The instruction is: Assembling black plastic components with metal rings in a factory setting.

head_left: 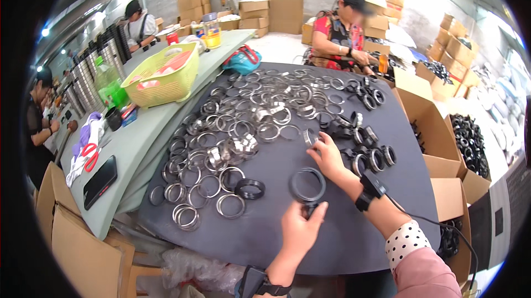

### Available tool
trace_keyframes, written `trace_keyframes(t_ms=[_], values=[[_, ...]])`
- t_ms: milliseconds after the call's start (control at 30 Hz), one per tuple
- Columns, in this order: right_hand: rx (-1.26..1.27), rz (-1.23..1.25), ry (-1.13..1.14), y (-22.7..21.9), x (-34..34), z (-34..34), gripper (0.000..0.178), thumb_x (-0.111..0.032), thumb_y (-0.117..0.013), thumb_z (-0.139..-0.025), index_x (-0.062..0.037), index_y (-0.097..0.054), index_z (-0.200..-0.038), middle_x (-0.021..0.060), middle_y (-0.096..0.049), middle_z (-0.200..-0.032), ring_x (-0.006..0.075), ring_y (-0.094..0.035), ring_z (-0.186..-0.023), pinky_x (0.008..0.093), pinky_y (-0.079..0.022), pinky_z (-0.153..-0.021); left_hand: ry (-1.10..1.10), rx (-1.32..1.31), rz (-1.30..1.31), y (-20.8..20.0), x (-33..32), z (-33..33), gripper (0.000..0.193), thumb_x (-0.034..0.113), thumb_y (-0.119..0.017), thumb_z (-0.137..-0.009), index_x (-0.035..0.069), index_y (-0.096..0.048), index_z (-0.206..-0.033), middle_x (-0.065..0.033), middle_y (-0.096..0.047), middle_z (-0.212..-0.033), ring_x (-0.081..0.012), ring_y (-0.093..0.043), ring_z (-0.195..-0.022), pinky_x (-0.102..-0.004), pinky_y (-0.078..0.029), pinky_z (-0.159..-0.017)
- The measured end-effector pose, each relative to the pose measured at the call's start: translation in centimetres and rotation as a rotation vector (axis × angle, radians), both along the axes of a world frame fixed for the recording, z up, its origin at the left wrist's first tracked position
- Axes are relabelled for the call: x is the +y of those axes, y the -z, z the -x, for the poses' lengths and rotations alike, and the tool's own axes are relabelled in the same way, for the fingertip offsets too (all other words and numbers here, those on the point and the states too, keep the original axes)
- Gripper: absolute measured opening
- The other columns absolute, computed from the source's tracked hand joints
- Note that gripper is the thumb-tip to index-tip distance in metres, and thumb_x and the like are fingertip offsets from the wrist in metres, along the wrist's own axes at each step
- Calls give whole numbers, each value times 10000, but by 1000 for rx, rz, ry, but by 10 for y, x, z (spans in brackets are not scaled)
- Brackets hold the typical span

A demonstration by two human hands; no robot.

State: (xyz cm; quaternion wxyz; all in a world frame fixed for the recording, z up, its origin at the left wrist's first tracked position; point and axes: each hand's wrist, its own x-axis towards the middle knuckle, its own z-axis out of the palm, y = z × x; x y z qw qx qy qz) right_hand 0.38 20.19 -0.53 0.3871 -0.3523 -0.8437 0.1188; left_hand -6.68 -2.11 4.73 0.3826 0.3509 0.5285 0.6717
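Note:
My left hand [299,226] is closed around the short stub of a black ring-shaped part [307,184], holding it upright over the near part of the dark table [265,237]. Farther out, my right hand [329,158] pinches a thin silver metal ring [311,137] between thumb and fingers. A large heap of silver rings [268,104] spreads across the middle and left of the tabletop. Beside my right hand lies a cluster of black rings with silver inside [376,160]. One loose black ring [250,188] rests among the silver ones at the near left.
Open cardboard boxes [426,126] line the right side, one holding black parts [469,143]. On the left, a green table [149,132] carries a yellow basket [163,79], a phone [100,182] and red scissors [90,157]. A person [343,35] works across the table.

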Motion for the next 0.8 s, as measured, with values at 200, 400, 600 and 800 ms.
trace_keyframes(t_ms=[200,400,600,800], values=[[-254,-388,-156,-78,-91,-102,217,-111,-765,-697,-43,-560,-728,262,-374,-1360,490,-329,-1294,499,-408,-1012,-1,-51,27,-4,5,-3,256,105,-704,-846,-39,-601,-1030,-62,-657,-873,-91,-602,-673,-249,-510,-581],[-296,-342,-128,-121,-162,-166,215,-107,-778,-666,-49,-574,-700,231,-402,-1340,475,-318,-1288,510,-408,-999,63,89,33,-9,2,-33,199,115,-700,-843,-33,-597,-929,-19,-617,-720,-69,-565,-591,-230,-432,-543],[-277,-88,-12,-80,-191,-201,303,-96,-786,-628,-49,-588,-853,190,-440,-1324,426,-385,-1235,508,-405,-976,294,348,115,-7,4,-51,228,143,-718,-825,-22,-615,-945,-33,-629,-753,-105,-575,-605,-259,-473,-590],[-580,-357,86,-44,-197,-212,631,-96,-670,-716,-109,-464,-1313,98,-476,-1321,344,-448,-1183,431,-419,-911,393,763,230,6,3,-43,309,168,-761,-753,-38,-633,-945,-108,-655,-772,-173,-610,-706,-322,-494,-678]])
